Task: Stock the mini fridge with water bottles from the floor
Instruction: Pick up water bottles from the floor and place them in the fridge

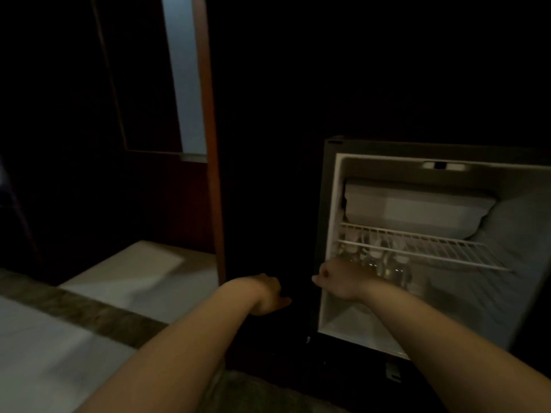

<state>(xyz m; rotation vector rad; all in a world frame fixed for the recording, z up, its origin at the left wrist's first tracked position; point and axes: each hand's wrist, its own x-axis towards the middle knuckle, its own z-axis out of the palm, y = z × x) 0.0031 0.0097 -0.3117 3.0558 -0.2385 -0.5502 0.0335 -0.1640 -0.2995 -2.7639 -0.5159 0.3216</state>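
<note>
Inside the mini fridge [343, 323], upright water bottles [396, 271] stand just at 2 o'clock of the nearer right hand [340, 283]. Grip of right and left hand [268, 293]: indeterminate.

The left forearm [179, 338] and right forearm [432, 323] are bare, uncovered from the wrist to the picture's lower edge. The left hand [269, 293] and right hand [337, 280] are bare too. Dim light and blur hide finer detail.
</note>
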